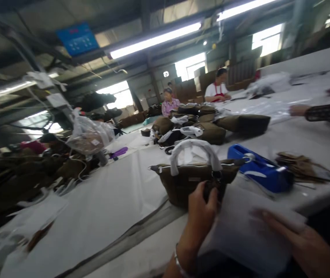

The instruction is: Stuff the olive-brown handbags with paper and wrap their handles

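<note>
An olive-brown handbag (179, 189) stands upright on the white table, its handles (195, 144) wrapped in white material. My left hand (201, 212) is at its front, thumb and fingers closed on a small dark hanging piece (210, 189) below the handle's metal ring. To the right my right hand (301, 235), blurred by motion, grips a thin translucent white sheet (246, 224); whether it is paper or a plastic bag I cannot tell. Just behind the sheet lies a blue tape dispenser (260, 168).
Several olive bags (211, 131) are heaped farther back. Brown scraps (301, 166) lie to the right of the dispenser. A clear plastic bag (89, 135) hangs at a post on the left. A co-worker's sleeved arm (324, 112) reaches in from the right; other people sit beyond.
</note>
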Available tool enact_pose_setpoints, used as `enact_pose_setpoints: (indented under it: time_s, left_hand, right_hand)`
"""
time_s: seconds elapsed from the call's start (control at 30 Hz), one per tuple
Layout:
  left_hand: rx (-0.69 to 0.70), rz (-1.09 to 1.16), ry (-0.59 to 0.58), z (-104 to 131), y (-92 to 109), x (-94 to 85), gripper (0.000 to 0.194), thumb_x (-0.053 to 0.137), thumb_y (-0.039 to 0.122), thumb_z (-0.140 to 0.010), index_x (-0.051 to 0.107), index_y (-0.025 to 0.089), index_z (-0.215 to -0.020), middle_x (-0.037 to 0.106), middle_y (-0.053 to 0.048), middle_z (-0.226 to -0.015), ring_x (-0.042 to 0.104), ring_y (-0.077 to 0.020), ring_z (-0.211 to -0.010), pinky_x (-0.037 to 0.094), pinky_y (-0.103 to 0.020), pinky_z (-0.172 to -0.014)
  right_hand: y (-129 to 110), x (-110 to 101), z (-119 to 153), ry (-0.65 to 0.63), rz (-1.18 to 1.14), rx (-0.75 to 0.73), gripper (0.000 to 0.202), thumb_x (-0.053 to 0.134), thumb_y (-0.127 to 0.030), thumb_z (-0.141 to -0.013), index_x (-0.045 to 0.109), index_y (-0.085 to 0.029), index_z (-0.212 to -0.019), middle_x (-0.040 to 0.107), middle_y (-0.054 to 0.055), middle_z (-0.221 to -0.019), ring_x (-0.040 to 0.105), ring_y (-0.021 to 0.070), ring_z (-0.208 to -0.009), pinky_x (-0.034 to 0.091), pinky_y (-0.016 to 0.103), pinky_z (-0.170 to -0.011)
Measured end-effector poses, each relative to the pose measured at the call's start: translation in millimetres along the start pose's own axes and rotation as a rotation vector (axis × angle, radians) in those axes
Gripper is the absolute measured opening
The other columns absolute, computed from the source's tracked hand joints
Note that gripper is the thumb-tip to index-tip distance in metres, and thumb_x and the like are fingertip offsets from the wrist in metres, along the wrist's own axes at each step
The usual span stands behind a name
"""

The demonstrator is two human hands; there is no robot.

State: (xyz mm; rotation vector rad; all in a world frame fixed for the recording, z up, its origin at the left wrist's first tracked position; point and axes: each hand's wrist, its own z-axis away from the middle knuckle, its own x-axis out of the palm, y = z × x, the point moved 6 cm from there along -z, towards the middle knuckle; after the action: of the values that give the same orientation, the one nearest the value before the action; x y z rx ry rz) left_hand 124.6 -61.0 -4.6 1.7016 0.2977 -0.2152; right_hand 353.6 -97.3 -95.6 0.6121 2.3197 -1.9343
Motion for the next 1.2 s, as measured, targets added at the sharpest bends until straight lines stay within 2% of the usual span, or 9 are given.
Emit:
enact_pose_setpoints:
  time_s: [0.07,0.13,0.27,0.53,0.77,1.0,1.1,1.13,1.2]
  left_hand:
    - [-0.01,-0.03,-0.051,-4.3,3.5,-8.1,0.029,0.064,0.044,-0.091,0.072,0.018,-0.101,0.073,-0.007,-0.069,0.065,-0.0199,-0.051,0.048,-0.027,-0.053]
    - [-0.025,-0.034,-0.084,-5.2,6.8,-14.1,0.029,0.066,0.047,-0.089,0.069,0.019,-0.088,0.072,-0.006,-0.069,0.063,-0.0173,-0.047,0.044,-0.024,-0.045]
    - [-0.123,0.104,-0.181,0.1,9.0,-9.6,0.036,0.064,0.053,-0.089,0.061,0.017,-0.084,0.072,-0.005,-0.074,0.063,-0.0152,-0.045,0.045,-0.021,-0.039]
    - [-0.353,0.56,-0.184,23.7,-17.4,24.5,0.055,0.072,0.058,-0.083,0.066,0.009,-0.107,0.076,-0.014,-0.094,0.073,-0.0179,-0.067,0.057,-0.024,-0.055]
    - [-0.373,0.57,-0.148,21.0,-36.6,31.1,0.061,0.077,0.062,-0.078,0.07,0.007,-0.101,0.077,-0.014,-0.085,0.073,-0.0204,-0.064,0.056,-0.026,-0.056]
    - [-0.32,0.467,-0.208,17.2,-33.1,32.9,0.063,0.07,0.069,-0.08,0.072,0.008,-0.096,0.077,-0.014,-0.089,0.072,-0.0207,-0.064,0.055,-0.028,-0.059]
    - [-0.234,0.246,-0.248,20.5,-35.0,18.1,0.061,0.06,0.07,-0.086,0.075,0.011,-0.083,0.076,-0.013,-0.08,0.071,-0.0239,-0.069,0.054,-0.031,-0.065]
    - [-0.182,0.137,-0.197,20.7,-34.6,5.6,0.06,0.057,0.069,-0.089,0.075,0.013,-0.079,0.075,-0.012,-0.076,0.071,-0.0243,-0.07,0.053,-0.031,-0.067]
    - [-0.067,-0.063,0.044,20.1,-29.2,-29.2,0.052,0.058,0.064,-0.091,0.075,0.017,-0.082,0.075,-0.01,-0.078,0.07,-0.0247,-0.076,0.051,-0.031,-0.074]
  right_hand:
    - [7.5,-5.3,-1.2,-0.125,-0.046,0.187,0.041,0.067,-0.063,-0.084,0.084,-0.028,-0.093,0.08,0.009,-0.093,0.077,0.0356,-0.084,0.066,0.043,-0.066]
    - [7.6,5.2,-3.8,-0.27,-0.12,0.328,0.048,0.072,-0.066,-0.076,0.083,-0.024,-0.096,0.08,0.008,-0.096,0.076,0.0376,-0.088,0.065,0.045,-0.073]
    - [-13.6,37.3,-11.2,-0.402,-0.337,0.342,0.054,0.072,-0.062,-0.081,0.078,-0.02,-0.113,0.079,0.008,-0.103,0.075,0.0334,-0.093,0.062,0.043,-0.08]
    - [-58.9,66.6,-31.9,-0.386,-0.67,0.251,0.045,0.072,-0.057,-0.083,0.077,-0.018,-0.105,0.076,0.009,-0.091,0.071,0.0257,-0.082,0.059,0.04,-0.076]
    - [-73.4,72.7,-33.1,-0.403,-0.727,0.286,0.049,0.07,-0.065,-0.083,0.074,-0.017,-0.093,0.069,0.004,-0.074,0.058,0.0162,-0.056,0.052,0.031,-0.054]
    - [-76.5,72.3,-43.2,-0.248,-0.572,0.257,0.043,0.084,-0.053,-0.073,0.077,-0.015,-0.093,0.074,0.005,-0.083,0.067,0.0211,-0.073,0.056,0.033,-0.066]
    - [-76.1,71.8,-46.8,-0.28,-0.605,0.24,0.041,0.083,-0.051,-0.075,0.078,-0.017,-0.098,0.077,0.006,-0.091,0.071,0.0258,-0.088,0.059,0.039,-0.081]
    - [-77.5,71.0,-47.9,-0.303,-0.634,0.228,0.042,0.083,-0.05,-0.076,0.078,-0.019,-0.103,0.078,0.007,-0.098,0.071,0.0274,-0.097,0.058,0.041,-0.09]
    - [-81.3,69.8,-49.7,-0.361,-0.691,0.217,0.046,0.084,-0.048,-0.077,0.076,-0.02,-0.114,0.077,0.008,-0.112,0.069,0.0299,-0.112,0.053,0.046,-0.103]
